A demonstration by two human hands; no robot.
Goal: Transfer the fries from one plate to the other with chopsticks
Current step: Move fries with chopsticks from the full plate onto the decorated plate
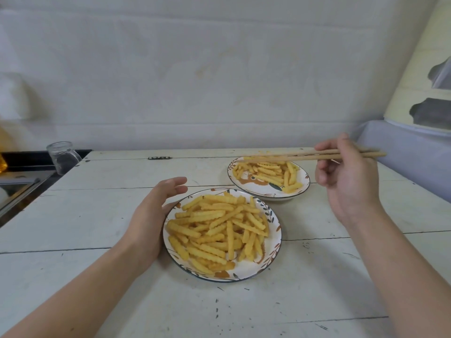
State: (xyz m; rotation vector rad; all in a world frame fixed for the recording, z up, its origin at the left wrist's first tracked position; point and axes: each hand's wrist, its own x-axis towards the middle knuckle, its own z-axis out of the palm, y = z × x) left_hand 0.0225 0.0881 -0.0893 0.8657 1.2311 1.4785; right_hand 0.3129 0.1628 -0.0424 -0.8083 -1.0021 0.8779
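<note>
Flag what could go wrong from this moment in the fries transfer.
The chopsticks held by the right hand hover over the far plate near the table's back edge; a dropped fry could land off it. The near plate is heaped, so picking may spill fries. The left hand only rests against its rim, so it could slide.

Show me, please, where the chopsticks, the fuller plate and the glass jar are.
chopsticks (302, 156): head view, mid-shaft left of the right hand.
fuller plate (246, 273): head view, bare near rim.
glass jar (64, 159): head view, its clear wall.
</note>
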